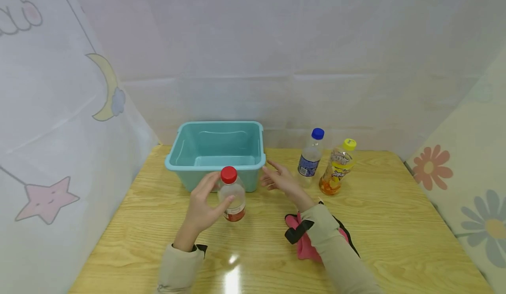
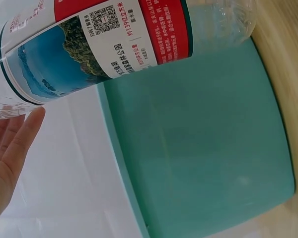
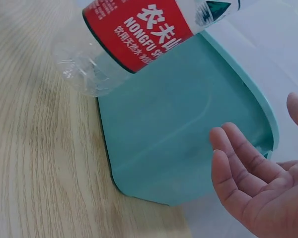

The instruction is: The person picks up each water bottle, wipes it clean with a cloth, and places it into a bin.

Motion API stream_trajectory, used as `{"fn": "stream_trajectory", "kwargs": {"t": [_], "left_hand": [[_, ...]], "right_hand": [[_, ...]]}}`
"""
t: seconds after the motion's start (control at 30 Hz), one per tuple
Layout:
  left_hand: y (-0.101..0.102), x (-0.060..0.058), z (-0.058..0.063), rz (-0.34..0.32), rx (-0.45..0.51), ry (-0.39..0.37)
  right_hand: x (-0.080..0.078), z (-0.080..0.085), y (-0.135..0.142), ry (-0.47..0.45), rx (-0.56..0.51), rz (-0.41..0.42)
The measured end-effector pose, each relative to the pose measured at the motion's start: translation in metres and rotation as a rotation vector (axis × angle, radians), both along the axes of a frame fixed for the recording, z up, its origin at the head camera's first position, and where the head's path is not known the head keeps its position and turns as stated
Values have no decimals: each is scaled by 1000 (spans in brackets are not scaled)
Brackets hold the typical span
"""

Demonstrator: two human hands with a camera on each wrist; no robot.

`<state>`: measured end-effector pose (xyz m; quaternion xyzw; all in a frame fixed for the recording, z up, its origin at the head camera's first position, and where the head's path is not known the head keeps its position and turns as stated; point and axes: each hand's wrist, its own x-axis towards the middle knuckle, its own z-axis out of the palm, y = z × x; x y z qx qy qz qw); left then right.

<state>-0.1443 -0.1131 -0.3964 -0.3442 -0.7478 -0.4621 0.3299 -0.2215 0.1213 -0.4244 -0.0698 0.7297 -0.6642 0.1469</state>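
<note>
A clear water bottle (image 1: pixel 234 197) with a red cap and a red-and-white label stands upright in front of the teal bin (image 1: pixel 205 168). My left hand (image 1: pixel 205 208) is at its left side, thumb overlapping the bottle in the head view. In the left wrist view, straight fingers (image 2: pixel 21 144) have their tips right at the bottle's upper edge. Apart from the bottle, my right hand (image 1: pixel 281 181) hovers by the bin's right front corner, fingers loosely bent and nothing in them. The right wrist view shows its palm turned toward the bottle.
A blue-capped bottle (image 1: pixel 310 158) and a yellow-capped bottle (image 1: pixel 337 169) with orange contents stand right of my right hand. Beneath my right forearm lies a pink cloth item (image 1: pixel 306 245) with black trim. A pale printed curtain (image 1: pixel 237 66) hangs behind the wooden table (image 1: pixel 395 224).
</note>
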Motion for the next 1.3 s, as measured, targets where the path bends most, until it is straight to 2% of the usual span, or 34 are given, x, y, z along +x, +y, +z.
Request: {"fn": "stream_trajectory", "kwargs": {"t": [0.2,0.47,0.57,0.73,0.97,1.07,1.2,1.3], "left_hand": [[-6,-2,12,0,0,23],[-10,-13,28,-39,38,77],[-9,-18,35,-60,53,94],[-10,-25,52,-89,63,109],[-11,-36,76,-102,108,134],[-9,-41,84,-85,119,122],[-6,-48,95,-16,126,127],[-4,-58,103,31,128,156]], "right_hand": [[-6,-4,-11,-31,-58,-69],[-10,-12,-20,4,-118,-72],[-9,-11,-22,-11,-135,-83],[-11,-10,-24,-59,-151,-107],[-10,-12,-27,-60,-169,-149],[-10,-12,-28,-49,-164,-174],[-10,-14,-29,-42,-164,-190],[-11,-14,-29,-45,-162,-188]]}}
